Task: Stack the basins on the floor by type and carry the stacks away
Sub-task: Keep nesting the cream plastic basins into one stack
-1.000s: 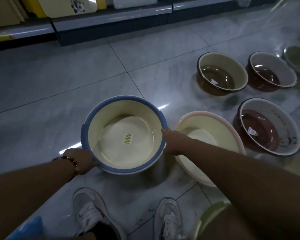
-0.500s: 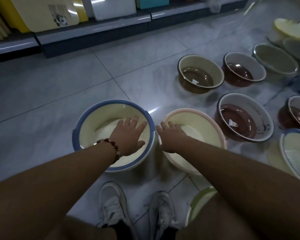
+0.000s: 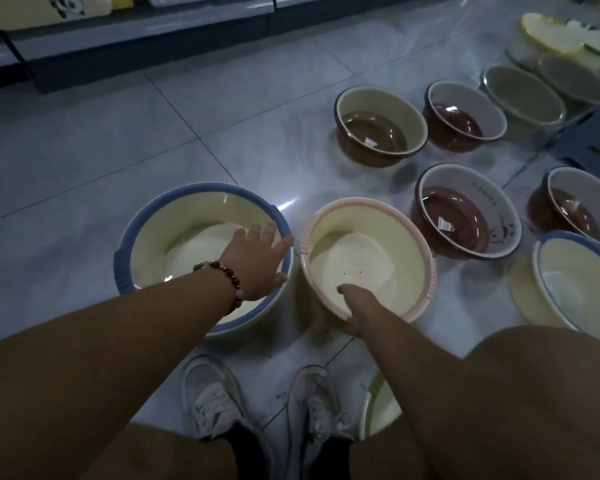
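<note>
1. A person crouches on a grey tiled floor (image 3: 84, 161), both bare arms reaching down toward two cream basins set side by side, close together, in front of a pair of white sneakers (image 3: 215, 396).
2. The left hand (image 3: 257, 261), a red bead bracelet (image 3: 224, 275) on its wrist, reaches over the blue-rimmed basin (image 3: 174, 237) with fingers (image 3: 269, 233) straight and spread, released and grasping nothing; the fingertips lie at the basin's right rim.
3. The right hand (image 3: 355, 306) grasps the near rim of the pink-rimmed basin (image 3: 388, 244), thumb curled inside the bowl and the other fingers hidden under the edge.
4. To the right, a second blue-rimmed cream basin (image 3: 575, 282) sits tilted at the edge of the view.
5. Beyond it stand brown-bottomed basins: one with a cream wall (image 3: 378, 126) farthest left, a second (image 3: 465, 116) just beside it, a third with a panda print (image 3: 465, 213) nearer the person, a fourth (image 3: 579, 206) at far right.
6. Grey-green basins (image 3: 523, 95) and pale yellow ones (image 3: 551, 36) lie farther back on the right.
7. A green-rimmed basin (image 3: 374, 403) shows partly beneath the right arm, by the right shoe.
8. Low shelving (image 3: 136, 39) runs along the top of the scene.
</note>
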